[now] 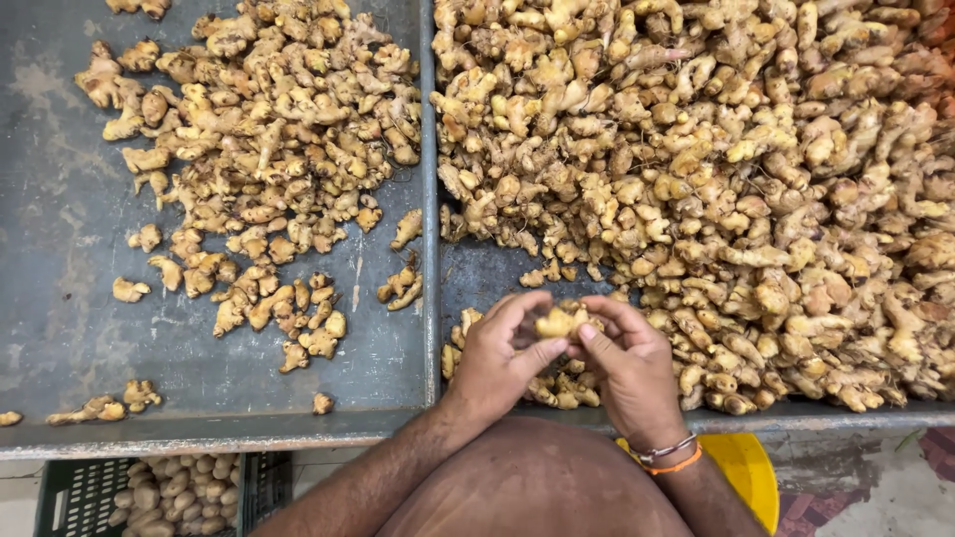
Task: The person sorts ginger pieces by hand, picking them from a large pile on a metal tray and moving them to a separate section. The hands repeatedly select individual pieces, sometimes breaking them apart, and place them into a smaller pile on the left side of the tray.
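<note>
While pinched between left hand (494, 360) and right hand (629, 370), ginger piece (559, 322) sits above front edge of right tray (477, 273), fingers of both closed on it. Big ginger heap (736, 159) beyond; sorted ginger (269, 149) scattered across left tray (60, 249). Green crate (70, 487) below, lower left.

We have a single view, worn on the head; it looks almost straight down from above the two grey trays (428, 199); the left hand (494, 360) and right hand (629, 370) sit close, low and central; the far tray edges are cropped.
</note>
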